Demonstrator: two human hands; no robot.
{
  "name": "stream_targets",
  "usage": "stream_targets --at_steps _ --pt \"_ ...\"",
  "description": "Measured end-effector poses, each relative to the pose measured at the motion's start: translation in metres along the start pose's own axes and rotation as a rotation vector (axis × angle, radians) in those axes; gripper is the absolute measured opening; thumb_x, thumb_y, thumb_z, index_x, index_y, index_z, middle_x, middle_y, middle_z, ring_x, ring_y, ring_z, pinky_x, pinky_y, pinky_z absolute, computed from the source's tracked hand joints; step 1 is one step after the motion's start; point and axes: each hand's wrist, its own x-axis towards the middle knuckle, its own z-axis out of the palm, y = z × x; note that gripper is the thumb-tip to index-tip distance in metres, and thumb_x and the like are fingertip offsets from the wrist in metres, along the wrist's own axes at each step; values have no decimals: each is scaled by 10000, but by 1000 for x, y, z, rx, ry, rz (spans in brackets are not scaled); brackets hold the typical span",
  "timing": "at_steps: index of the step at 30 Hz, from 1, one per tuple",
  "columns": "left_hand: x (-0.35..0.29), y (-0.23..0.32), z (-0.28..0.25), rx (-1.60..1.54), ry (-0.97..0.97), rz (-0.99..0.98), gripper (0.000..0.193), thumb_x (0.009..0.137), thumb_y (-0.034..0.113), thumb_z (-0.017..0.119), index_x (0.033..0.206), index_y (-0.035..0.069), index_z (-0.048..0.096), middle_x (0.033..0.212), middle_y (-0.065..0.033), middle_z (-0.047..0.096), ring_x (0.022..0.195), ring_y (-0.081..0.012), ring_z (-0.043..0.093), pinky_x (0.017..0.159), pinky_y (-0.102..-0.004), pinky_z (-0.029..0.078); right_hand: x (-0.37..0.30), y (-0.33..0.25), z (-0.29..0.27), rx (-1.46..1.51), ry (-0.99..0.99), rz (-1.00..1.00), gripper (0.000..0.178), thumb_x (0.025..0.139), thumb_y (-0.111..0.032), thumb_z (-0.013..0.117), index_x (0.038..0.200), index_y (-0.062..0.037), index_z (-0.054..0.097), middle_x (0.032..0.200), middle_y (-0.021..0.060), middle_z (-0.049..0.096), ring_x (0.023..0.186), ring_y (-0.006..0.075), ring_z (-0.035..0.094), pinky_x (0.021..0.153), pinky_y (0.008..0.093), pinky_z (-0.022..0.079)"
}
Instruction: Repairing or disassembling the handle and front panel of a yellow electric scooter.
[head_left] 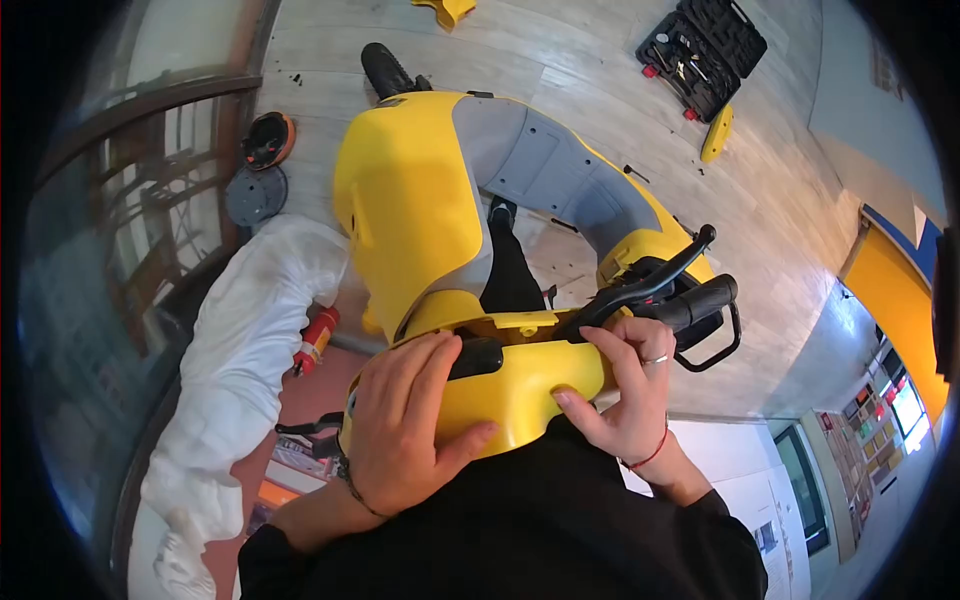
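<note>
Left hand [405,420] at lower centre, palm down over left end of yellow panel [525,385], fingers nearly straight and together, thumb spread wide along near face; firm hold or mere pressing, cannot tell. Right hand [625,385] on panel's right end, index curled over upper edge, thumb against near face, so partly closed with hold of it. Panel itself in lower centre of frame: glossy, smooth, curved, bright yellow, small tab along top edge; left end hidden under fingers. Next to left fingertips, black rounded part [478,358]. Just beyond right hand, black lever [650,285] and black handlebar grip [705,300]. Past those, mid-frame, yellow-and-grey scooter [405,190], black-clad leg [512,265] within its curve. Left side: crumpled white sheet [240,330], red extinguisher [317,337] near it, then grey disc [256,195]. Underneath, pale wood-look floor [760,200], reddish patch [335,385] lower left. Upper right: open black toolbox [698,65], yellow piece [717,135] just beside. Another yellow part [447,10] at top centre. Dark-framed glass [150,95] upper left, orange wall section [900,290] far right.
</note>
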Motion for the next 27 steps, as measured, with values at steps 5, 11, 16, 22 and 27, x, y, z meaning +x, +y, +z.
stream_targets --at_steps 5,11,16,22,27 --pt "-2 2 4 0 85 -1 599 770 329 657 1214 -24 466 1157 -161 512 1034 -332 498 893 -426 379 0 1 5 5 14 12 480 634 -325 771 989 -63 583 946 101 465 874 274 435 772 379 330" --pt "17 -6 -7 -230 43 -49 341 778 228 670 1019 4 581 978 -132 549 921 -311 532 797 -379 426 -7 0 4 55 44 35 468 629 -326 781 967 -69 582 929 93 464 876 267 434 777 375 330" --pt "35 -12 -13 -230 -76 39 278 793 222 662 957 8 600 908 -111 569 880 -298 538 763 -371 429 -8 0 3 75 54 38 464 629 -325 784 963 -70 587 922 91 464 873 264 436 774 373 339" --pt "39 -18 -12 -257 -186 -8 262 802 181 647 985 3 588 926 -131 573 913 -291 543 808 -353 422 -4 1 4 74 40 65 469 622 -328 789 957 -67 592 924 89 472 870 267 446 763 370 356" --pt "38 -19 -10 -325 -147 -41 260 811 189 643 977 -4 593 917 -135 583 877 -290 554 792 -347 427 -1 -3 5 98 68 91 468 615 -327 793 950 -68 594 917 87 479 868 270 452 749 364 366"
